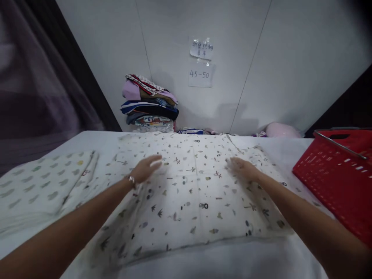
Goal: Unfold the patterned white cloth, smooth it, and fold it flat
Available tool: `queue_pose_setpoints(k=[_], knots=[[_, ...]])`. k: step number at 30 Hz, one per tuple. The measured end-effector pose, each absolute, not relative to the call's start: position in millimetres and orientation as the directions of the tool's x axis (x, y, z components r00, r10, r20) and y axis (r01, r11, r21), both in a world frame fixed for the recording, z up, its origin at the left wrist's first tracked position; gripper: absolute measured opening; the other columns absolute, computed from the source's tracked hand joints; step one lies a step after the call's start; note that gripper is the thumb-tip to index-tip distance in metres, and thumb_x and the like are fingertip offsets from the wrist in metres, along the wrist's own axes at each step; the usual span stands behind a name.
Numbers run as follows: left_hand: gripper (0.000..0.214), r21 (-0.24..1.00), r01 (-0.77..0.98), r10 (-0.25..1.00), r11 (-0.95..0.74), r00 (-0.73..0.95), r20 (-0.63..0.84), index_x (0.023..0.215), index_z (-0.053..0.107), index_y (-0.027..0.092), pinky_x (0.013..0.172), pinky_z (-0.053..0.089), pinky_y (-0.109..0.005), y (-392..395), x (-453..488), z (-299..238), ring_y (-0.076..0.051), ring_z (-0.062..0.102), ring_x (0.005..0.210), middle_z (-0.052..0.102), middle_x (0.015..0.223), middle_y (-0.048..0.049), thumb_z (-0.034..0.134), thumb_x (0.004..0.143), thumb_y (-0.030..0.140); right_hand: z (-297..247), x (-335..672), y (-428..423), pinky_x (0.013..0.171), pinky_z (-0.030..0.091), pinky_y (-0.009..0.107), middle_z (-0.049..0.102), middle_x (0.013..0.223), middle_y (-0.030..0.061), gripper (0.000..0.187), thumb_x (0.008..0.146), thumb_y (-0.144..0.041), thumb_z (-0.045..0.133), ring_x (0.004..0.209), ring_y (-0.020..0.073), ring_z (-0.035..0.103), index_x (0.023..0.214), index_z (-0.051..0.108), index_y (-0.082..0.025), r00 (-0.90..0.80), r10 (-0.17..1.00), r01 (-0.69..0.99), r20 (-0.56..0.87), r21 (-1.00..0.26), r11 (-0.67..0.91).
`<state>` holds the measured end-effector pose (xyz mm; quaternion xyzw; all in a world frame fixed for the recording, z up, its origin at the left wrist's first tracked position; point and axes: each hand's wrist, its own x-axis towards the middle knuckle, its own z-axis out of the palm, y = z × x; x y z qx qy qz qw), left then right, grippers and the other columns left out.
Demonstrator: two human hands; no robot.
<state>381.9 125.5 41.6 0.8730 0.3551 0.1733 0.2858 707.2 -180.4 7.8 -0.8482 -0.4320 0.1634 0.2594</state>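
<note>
A white cloth (197, 193) printed with small palm trees, leaves and other little figures lies spread over the table in front of me. Above its left half is my left hand (147, 168), fingers stretched out and thumb apart, with a bracelet (131, 180) at the wrist. My right hand (243, 169) reaches over the right half, its fingers extended and slightly blurred. Neither hand holds anything. Whether the fingertips touch the fabric I cannot tell. The cloth's near edge runs a little crooked, and a crease goes down its middle.
Folded white cloth with grey-green prints (31, 186) lies at the left. A red plastic basket (337, 174) with a metal handle stands at the right. Stacked folded fabrics (149, 102) lean near the wall at the back. Paper notes (200, 73) hang on the wall. A dark curtain (37, 77) hangs left.
</note>
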Motion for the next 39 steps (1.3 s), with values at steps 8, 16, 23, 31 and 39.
queue_pose_setpoints(k=[8, 16, 23, 31, 39], knots=[[0.049, 0.062, 0.203, 0.211, -0.977, 0.960, 0.185, 0.133, 0.045, 0.032, 0.108, 0.033, -0.041, 25, 216, -23, -0.020, 0.044, 0.126, 0.048, 0.138, 0.0003, 0.045, 0.084, 0.027, -26, 630, -359, 0.110, 0.023, 0.051, 0.039, 0.143, 0.0047, 0.047, 0.087, -0.032, 0.043, 0.133, 0.0274, 0.032, 0.134, 0.047, -0.027, 0.464, 0.881, 0.845, 0.089, -0.342, -0.411], [0.069, 0.055, 0.324, 0.329, -0.944, 0.930, 0.166, 0.135, 0.043, 0.027, 0.107, 0.033, -0.041, 4, 181, -31, -0.020, 0.040, 0.129, 0.044, 0.140, -0.0008, 0.042, 0.069, 0.007, -58, 625, -443, 0.105, 0.034, 0.046, 0.039, 0.143, 0.0048, 0.073, 0.065, -0.007, 0.038, 0.131, 0.0251, 0.036, 0.135, 0.046, -0.022, 0.466, 0.869, 0.884, 0.167, -0.109, -0.454], [0.066, 0.011, 0.645, 0.644, -0.764, 0.762, 0.063, 0.131, 0.049, 0.022, 0.105, 0.032, -0.039, 16, 189, -9, -0.019, 0.042, 0.127, 0.047, 0.138, -0.0060, 0.039, 0.069, 0.001, -46, 646, -420, 0.101, 0.034, 0.048, 0.049, 0.135, 0.0074, 0.067, 0.068, -0.001, 0.034, 0.127, 0.0249, 0.042, 0.130, 0.052, -0.021, 0.652, 0.741, 0.743, 0.159, 0.059, -0.667], [0.050, 0.005, 0.781, 0.778, -0.625, 0.623, -0.078, 0.122, 0.055, 0.026, 0.088, 0.044, -0.034, 12, 190, 22, -0.021, 0.056, 0.111, 0.059, 0.125, -0.0054, 0.035, 0.080, 0.008, 6, 650, -410, 0.087, 0.046, 0.038, 0.071, 0.099, 0.0071, 0.050, 0.068, -0.008, 0.040, 0.093, 0.0247, 0.065, 0.108, 0.068, -0.021, 0.727, 0.684, 0.686, 0.054, -0.003, -0.728], [0.054, -0.034, 0.733, 0.731, -0.680, 0.672, -0.122, 0.123, 0.056, 0.025, 0.087, 0.046, -0.040, -33, 123, 38, -0.026, 0.054, 0.114, 0.057, 0.128, -0.0063, 0.036, 0.076, 0.007, -15, 610, -497, 0.094, 0.045, 0.044, 0.069, 0.105, 0.0054, 0.049, 0.071, -0.008, 0.036, 0.094, 0.0230, 0.065, 0.104, 0.070, -0.023, 0.590, 0.782, 0.797, 0.199, 0.013, -0.604]])
